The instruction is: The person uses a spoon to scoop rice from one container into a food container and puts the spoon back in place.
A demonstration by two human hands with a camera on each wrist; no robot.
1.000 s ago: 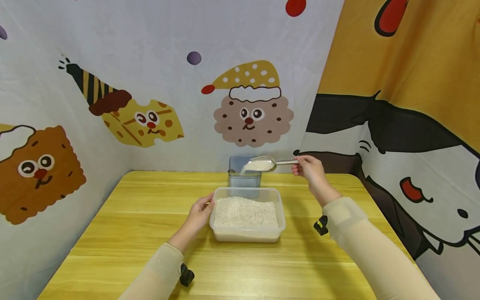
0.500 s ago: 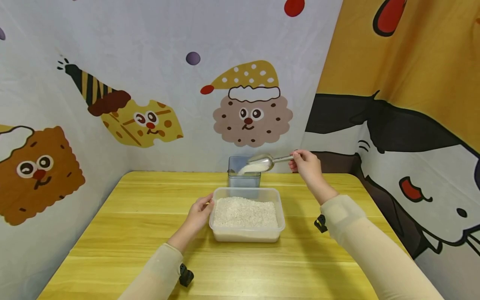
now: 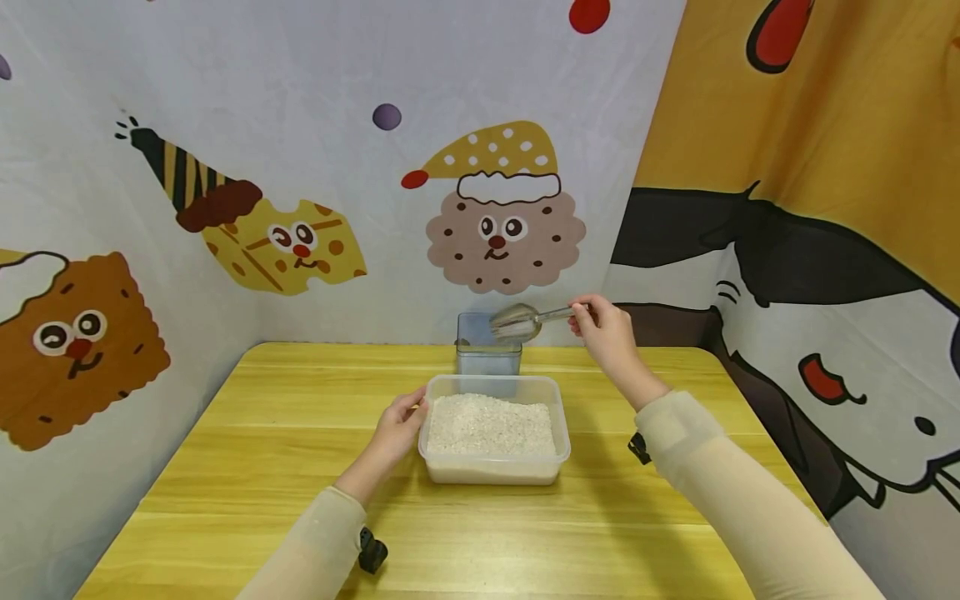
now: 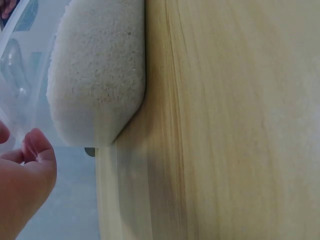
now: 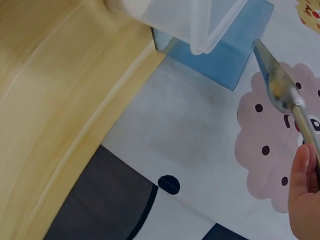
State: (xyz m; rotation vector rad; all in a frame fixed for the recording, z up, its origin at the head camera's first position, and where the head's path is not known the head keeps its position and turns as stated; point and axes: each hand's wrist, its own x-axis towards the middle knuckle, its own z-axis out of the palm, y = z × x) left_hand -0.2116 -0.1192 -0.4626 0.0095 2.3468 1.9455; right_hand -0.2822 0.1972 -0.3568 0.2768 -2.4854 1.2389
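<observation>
A person works at a wood-grain desk (image 3: 300, 433), a clear tub (image 3: 493, 472) mounded with rice (image 3: 491, 425) resting near its middle. The tub looks to be thin, somewhat bendable plastic, and its load likely makes it the heaviest item here; two hands under opposite sides of the rim would suit a lift best, since a one-sided pull could flex the wall and spill grains.

Just behind it, near the desk's far edge, stands a blue see-through container (image 3: 487, 363), probably light, stiff and easily tipped if knocked, best steadied low on its walls.

Above its mouth hangs a metal scoop (image 3: 519, 323), tilted over, no rice showing in its bowl; whether it touches the rim cannot be told. It appears rigid and light, its smooth, slim handle apt to roll unless pinched firmly well back from the bowl.

The right grip (image 3: 607, 329) pinches that handle, thumb against fingers. The left grip (image 3: 393, 429) holds the tub's rim at the left rear corner.
</observation>
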